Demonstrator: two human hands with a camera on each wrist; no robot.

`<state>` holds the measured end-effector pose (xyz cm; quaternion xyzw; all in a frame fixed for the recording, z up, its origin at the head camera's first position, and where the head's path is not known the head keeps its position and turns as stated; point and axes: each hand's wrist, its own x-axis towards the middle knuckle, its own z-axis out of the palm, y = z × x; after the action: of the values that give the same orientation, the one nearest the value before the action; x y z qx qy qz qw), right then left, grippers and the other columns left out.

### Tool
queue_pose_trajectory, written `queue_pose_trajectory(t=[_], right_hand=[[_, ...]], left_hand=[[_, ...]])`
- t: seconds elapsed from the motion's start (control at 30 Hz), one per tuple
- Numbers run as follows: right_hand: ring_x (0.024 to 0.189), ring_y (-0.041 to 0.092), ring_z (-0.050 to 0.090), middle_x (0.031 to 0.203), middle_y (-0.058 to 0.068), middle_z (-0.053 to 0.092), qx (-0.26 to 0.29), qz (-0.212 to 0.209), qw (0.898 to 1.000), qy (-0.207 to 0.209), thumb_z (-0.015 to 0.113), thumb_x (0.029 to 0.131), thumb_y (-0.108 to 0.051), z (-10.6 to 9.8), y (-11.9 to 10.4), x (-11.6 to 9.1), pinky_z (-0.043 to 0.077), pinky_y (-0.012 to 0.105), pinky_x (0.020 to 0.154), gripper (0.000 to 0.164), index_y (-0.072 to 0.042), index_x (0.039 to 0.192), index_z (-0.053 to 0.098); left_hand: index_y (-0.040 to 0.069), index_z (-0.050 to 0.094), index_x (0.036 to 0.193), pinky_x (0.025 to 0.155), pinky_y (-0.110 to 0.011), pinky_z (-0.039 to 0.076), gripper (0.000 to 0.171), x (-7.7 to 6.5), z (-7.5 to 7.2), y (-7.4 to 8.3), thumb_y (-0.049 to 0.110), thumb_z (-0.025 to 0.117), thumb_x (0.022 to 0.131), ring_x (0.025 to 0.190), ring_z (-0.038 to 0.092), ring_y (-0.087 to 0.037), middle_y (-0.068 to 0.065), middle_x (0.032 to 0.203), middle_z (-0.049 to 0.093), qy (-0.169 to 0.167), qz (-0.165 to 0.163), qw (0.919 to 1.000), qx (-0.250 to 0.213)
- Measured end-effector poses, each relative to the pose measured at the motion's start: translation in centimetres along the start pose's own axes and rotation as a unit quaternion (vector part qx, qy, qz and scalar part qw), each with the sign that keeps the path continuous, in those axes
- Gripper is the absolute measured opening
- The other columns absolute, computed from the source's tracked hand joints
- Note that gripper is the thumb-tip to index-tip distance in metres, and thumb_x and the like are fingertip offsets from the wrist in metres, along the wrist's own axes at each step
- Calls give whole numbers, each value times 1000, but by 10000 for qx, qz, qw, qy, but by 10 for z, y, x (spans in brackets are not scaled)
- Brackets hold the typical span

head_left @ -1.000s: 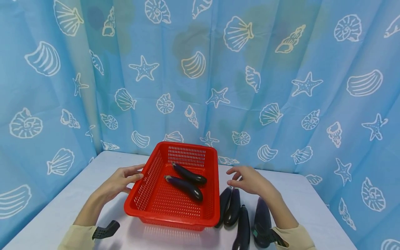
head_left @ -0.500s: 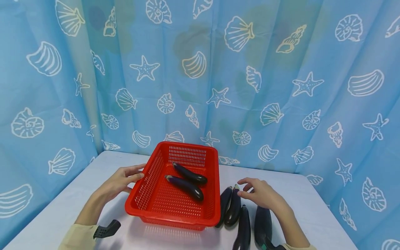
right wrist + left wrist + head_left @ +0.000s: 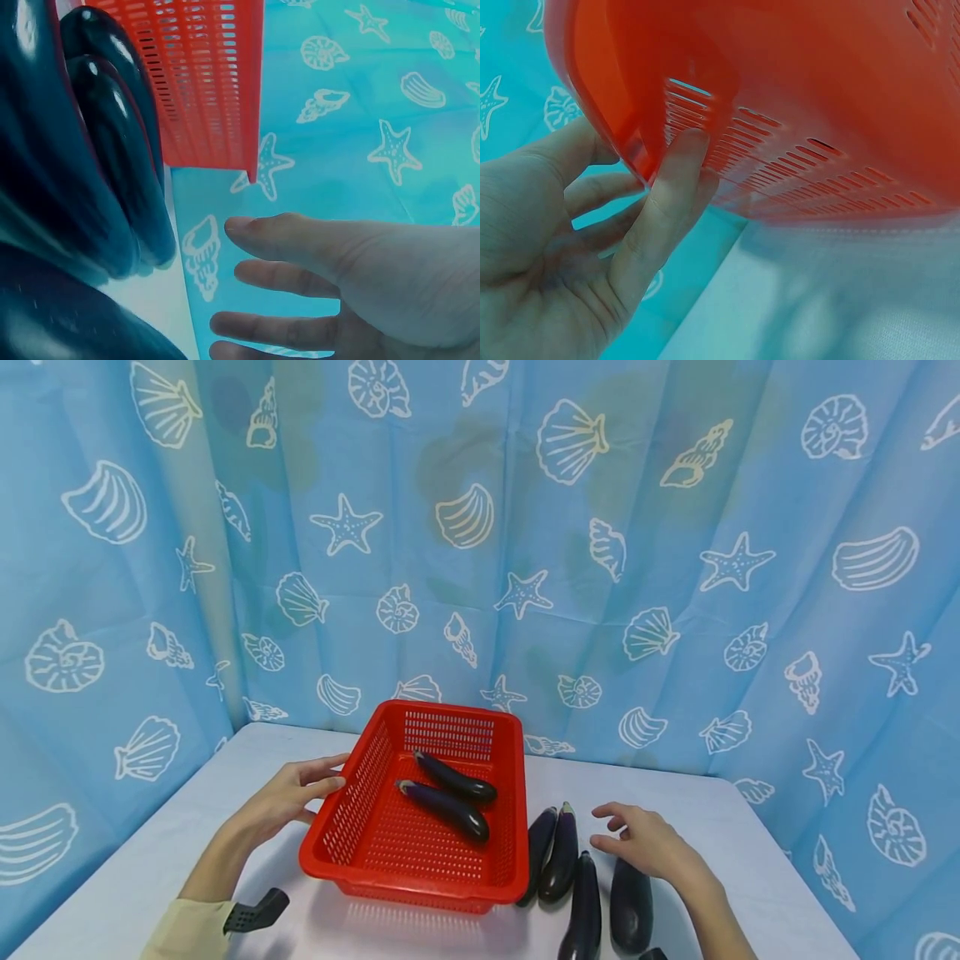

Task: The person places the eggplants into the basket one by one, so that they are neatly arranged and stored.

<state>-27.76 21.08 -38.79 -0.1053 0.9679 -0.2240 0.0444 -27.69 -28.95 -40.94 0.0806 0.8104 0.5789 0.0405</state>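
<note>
A red plastic basket with slotted walls stands on the table, with two eggplants lying inside. At its left side my left hand holds the rim. The left wrist view shows these fingers against the slotted outer wall under the rim. My right hand hovers with loosely bent fingers over the upper end of the rightmost eggplant, holding nothing. To its left lie another eggplant and a pair beside the basket. In the right wrist view, the right fingers are spread apart.
The table has a white cover. Behind and beside it hangs a blue curtain with white shell and starfish prints. A black wrist strap mount sits at the left cuff.
My right hand has moved right and slightly down, from beside the basket, past the pair of eggplants, to above the rightmost one. The left hand and basket have stayed put.
</note>
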Motion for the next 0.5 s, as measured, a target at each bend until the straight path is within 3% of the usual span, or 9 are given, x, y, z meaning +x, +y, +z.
queue_pose_trajectory(t=[0.27, 0.5], right_hand=[[107, 40, 64, 121, 27, 63, -233, 170, 9992, -275, 76, 82, -42, -4, 11, -2, 55, 55, 88, 67, -2, 132, 57], [122, 49, 51, 130, 32, 55, -513, 401, 9970, -421, 76, 79, -52, -8, 16, -4, 45, 64, 98, 83, 2, 137, 50]], left_hand=[[12, 38, 152, 75, -46, 61, 69, 0, 0, 0, 36, 65, 93, 107, 66, -25, -21, 138, 56, -3, -6, 10000, -36], [12, 37, 152, 75, -46, 61, 69, 0, 0, 0, 37, 65, 93, 108, 67, -25, -21, 139, 56, -24, -5, 10000, -38]])
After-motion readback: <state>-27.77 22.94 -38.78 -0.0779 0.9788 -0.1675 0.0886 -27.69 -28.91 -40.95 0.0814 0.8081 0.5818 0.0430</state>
